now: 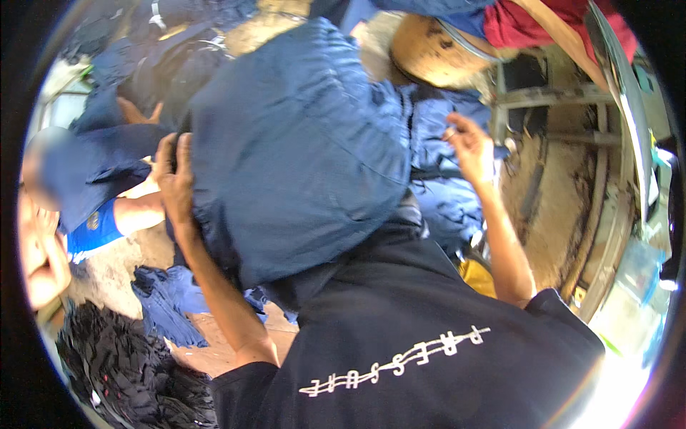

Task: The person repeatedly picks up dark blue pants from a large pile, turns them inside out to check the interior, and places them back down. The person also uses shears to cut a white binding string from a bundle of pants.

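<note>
A large dark blue garment [300,157] with a gathered elastic waistband spreads across my lap. My left hand [177,175] is closed on its left edge, its thumb side partly hidden by the cloth. My right hand [473,149] is raised to the right of the waistband, apart from the garment. Its thumb and fingertips are pinched together around something small and pale that I cannot make out. Lighter blue folded garments [446,204] lie below and beside the right hand.
A heap of black cloth strips [136,365] lies at the lower left, near a crumpled blue cloth [168,304] on the floor. A worn tan round container [439,53] stands ahead. Metal framing [572,136] runs along the right. Other people are close by at the left and top right.
</note>
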`<control>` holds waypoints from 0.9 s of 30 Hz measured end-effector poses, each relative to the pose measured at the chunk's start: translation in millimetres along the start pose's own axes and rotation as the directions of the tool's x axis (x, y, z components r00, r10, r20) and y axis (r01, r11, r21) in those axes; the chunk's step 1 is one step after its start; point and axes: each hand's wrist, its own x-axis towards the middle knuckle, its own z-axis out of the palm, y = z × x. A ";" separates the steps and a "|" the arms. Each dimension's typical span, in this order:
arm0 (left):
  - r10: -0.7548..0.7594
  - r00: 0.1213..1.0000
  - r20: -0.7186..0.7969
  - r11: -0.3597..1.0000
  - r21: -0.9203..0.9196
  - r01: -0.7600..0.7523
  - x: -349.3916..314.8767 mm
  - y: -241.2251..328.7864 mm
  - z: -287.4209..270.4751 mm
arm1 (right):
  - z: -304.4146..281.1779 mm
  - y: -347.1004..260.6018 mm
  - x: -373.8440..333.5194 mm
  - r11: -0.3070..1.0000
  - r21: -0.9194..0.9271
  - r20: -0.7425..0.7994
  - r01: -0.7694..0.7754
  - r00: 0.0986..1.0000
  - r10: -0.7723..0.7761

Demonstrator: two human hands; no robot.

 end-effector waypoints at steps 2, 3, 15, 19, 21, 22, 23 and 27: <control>0.039 0.998 -0.055 0.996 0.076 -0.035 -9.0 10.6 -0.3 | 5.4 -72.0 46.7 0.969 0.163 0.006 0.183 0.982 -0.187; 0.069 0.995 -0.065 0.991 0.122 -0.061 -12.7 16.9 -0.8 | 12.7 -109.6 65.6 0.924 0.233 0.001 0.303 0.950 -0.312; -0.037 0.999 -0.033 0.999 0.000 0.037 -9.3 137.8 -19.3 | 86.0 -284.6 22.9 0.676 -0.153 0.235 0.721 0.691 -0.684; -0.017 0.973 0.232 0.979 -0.194 0.063 -24.7 196.8 7.6 | 80.5 -290.9 9.0 0.707 0.339 0.344 0.620 0.618 -0.707; -0.054 0.959 0.277 0.996 -0.058 0.072 -28.8 213.9 17.4 | 75.8 -294.6 12.4 0.658 0.619 0.422 0.429 0.525 -0.739; -0.131 0.959 0.253 0.982 -0.097 0.160 -25.8 216.0 20.3 | 71.1 -296.4 13.7 0.612 0.598 0.429 0.517 0.439 -0.790; -0.171 0.959 0.224 0.943 -0.244 0.225 -24.1 215.9 23.4 | 69.6 -298.7 16.5 0.612 0.567 0.484 0.551 0.379 -0.789; -0.216 0.964 0.151 0.875 -0.408 0.260 -19.9 196.7 36.1 | 72.7 -306.8 16.8 0.749 0.659 0.673 0.065 0.394 -0.626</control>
